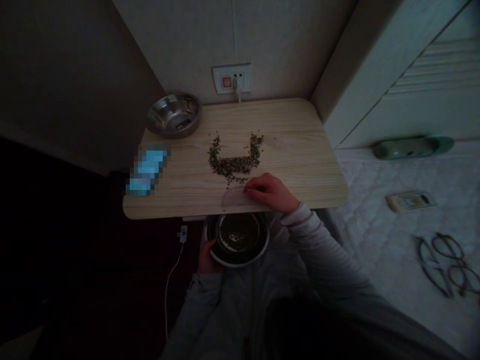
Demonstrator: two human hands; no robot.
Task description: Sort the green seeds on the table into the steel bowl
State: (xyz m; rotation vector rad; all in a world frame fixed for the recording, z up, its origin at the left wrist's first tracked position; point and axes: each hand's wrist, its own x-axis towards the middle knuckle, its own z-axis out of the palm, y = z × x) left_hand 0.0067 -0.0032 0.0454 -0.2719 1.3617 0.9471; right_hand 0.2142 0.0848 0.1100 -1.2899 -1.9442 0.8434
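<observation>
Small dark-green beans (pixel 234 165), which look like mung beans, lie in a rough U shape on the light wooden table (pixel 300 175). My right hand (pixel 272 192) is over the table's front edge, with fingers pinched at a flat, translucent, half-round piece (pixel 234 196) just below the beans. Below that edge, my left hand (pixel 210 257) grips the rim of a metal bowl (pixel 258 255) on its left side. Some beans show in the bowl's dark bottom; its depth is hard to make out.
A second steel bowl (pixel 174 117) stands at the table's back left, near a blurred phone (pixel 148 172). A wall socket (pixel 232 79) holds a plug. To the right, a remote control (pixel 411 201), eyeglasses (pixel 448 247) and a green object (pixel 412 147) lie on white bedding.
</observation>
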